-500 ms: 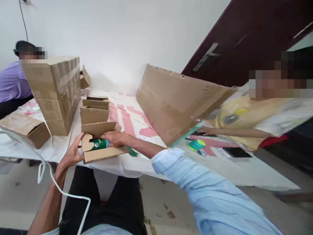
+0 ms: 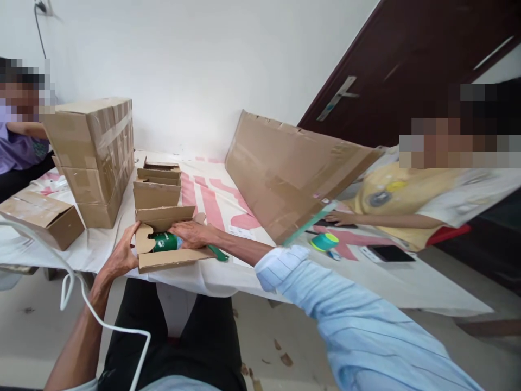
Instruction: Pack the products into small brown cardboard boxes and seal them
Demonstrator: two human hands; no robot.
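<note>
An open cardboard box (image 2: 175, 260) lies near the table's front edge with its flaps raised. My left hand (image 2: 122, 252) grips the box's left end, fingers at the far corner and thumb on the near side. Inside is a green item (image 2: 165, 242) with white print and a bluish part; its exact kind is unclear. My right hand (image 2: 193, 234) reaches into the box from the right, its fingers curled over the bluish end of this item. The fingertips are partly hidden. A green strip (image 2: 218, 253) sticks out by the box's right end.
More open boxes (image 2: 157, 193) stand in line behind. Taped cartons (image 2: 91, 168) are stacked to the left, with a smaller box (image 2: 43, 214) beside them. A large cardboard sheet (image 2: 285, 174) leans at right. Tape (image 2: 324, 241) and a phone (image 2: 391, 253) lie near a person (image 2: 391, 190); another sits far left.
Both hands stay at the box, with little visible movement around the green item. The person at far left has shifted, and a forearm now shows. The view has moved slightly.
</note>
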